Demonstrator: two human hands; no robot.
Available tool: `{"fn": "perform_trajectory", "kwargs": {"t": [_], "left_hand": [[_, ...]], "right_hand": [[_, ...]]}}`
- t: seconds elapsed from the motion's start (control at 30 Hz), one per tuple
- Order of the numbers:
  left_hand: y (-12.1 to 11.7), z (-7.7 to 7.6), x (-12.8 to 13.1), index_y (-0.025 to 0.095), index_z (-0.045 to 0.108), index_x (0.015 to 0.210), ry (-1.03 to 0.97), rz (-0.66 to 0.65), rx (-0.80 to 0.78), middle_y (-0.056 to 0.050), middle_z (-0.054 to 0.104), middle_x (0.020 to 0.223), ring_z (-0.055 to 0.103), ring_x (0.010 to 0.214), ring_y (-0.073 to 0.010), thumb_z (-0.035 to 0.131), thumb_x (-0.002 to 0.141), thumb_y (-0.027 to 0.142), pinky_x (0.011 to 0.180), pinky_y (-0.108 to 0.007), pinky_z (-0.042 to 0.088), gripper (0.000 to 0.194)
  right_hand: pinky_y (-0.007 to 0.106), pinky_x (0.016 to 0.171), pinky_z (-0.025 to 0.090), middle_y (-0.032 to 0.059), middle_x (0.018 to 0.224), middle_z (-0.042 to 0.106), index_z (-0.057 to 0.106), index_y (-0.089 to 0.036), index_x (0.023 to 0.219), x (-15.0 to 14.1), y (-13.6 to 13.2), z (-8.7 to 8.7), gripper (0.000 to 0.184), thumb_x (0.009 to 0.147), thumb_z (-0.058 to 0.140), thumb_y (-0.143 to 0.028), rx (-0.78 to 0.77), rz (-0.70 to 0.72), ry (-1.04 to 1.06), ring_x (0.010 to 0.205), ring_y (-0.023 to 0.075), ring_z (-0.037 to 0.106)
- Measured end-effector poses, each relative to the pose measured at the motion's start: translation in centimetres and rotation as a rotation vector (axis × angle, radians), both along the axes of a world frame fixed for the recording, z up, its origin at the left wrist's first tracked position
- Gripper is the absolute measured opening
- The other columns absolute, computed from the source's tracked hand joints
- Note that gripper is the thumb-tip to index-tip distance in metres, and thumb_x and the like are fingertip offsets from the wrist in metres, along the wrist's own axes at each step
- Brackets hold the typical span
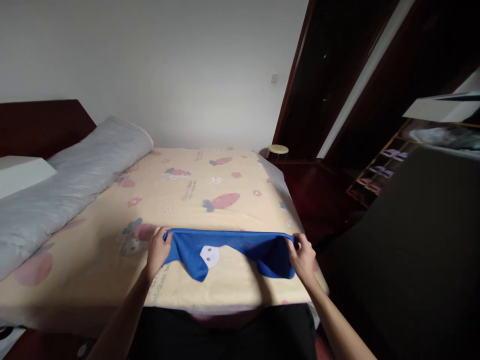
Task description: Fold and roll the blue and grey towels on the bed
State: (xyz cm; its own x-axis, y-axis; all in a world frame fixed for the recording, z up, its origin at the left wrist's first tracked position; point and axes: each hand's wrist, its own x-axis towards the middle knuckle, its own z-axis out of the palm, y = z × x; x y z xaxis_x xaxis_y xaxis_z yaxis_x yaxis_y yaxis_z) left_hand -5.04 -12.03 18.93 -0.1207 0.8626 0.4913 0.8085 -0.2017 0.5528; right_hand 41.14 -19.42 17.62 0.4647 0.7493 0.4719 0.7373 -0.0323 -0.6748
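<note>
With our left hand [159, 250] and right hand [303, 254] apart, we pinch the blue cloth [189, 253] above the bed cover [232, 220], whose printed lettering [188, 190] looks too blurred to read.

Blue cloth [240, 241] stretched between left hand [158, 249] and right hand [303, 254], carrot-print bedsheet [204, 185] beneath, pale wall [180, 65] behind

And there's print on the cream bed sheet [240, 292], faint grey lettering: one patch at the far end [199, 155], another mid-bed [188, 190], a third near the front edge [155, 295], all turned sideways, too small or blurred, no word readable!
</note>
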Motion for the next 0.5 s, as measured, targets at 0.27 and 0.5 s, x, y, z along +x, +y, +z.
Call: {"fn": "perform_trajectory", "kwargs": {"t": [0.27, 0.5], "left_hand": [[1.6, -0.6, -4.1, 0.024, 0.056, 0.075, 0.034, 0.031, -0.118, -0.004, 0.071, 0.080, 0.067, 0.083, -0.0229, 0.054, 0.080, 0.042, 0.078, -0.033, 0.053, 0.019], [1.4, -4.1, -6.2, 0.024, 0.062, 0.085, 0.175, 0.056, -0.354, -0.007, 0.074, 0.096, 0.068, 0.095, -0.0237, 0.052, 0.079, 0.026, 0.084, -0.033, 0.051, 0.012]], "right_hand": [[0.033, 0.061, 0.042, 0.0080, 0.071, 0.067, 0.057, -0.024, 0.075, 3.3, 0.6, -2.4, 0.056, 0.074, 0.043, -0.078, -0.168, -0.055, 0.040, 0.062, 0.0230, 0.059], [0.032, 0.072, 0.047, 0.0050, 0.080, 0.073, 0.066, -0.025, 0.074, 5.9, 0.4, -4.7, 0.015, 0.066, 0.060, -0.036, -0.573, 0.333, -0.072, 0.079, 0.0247, 0.067]]}}
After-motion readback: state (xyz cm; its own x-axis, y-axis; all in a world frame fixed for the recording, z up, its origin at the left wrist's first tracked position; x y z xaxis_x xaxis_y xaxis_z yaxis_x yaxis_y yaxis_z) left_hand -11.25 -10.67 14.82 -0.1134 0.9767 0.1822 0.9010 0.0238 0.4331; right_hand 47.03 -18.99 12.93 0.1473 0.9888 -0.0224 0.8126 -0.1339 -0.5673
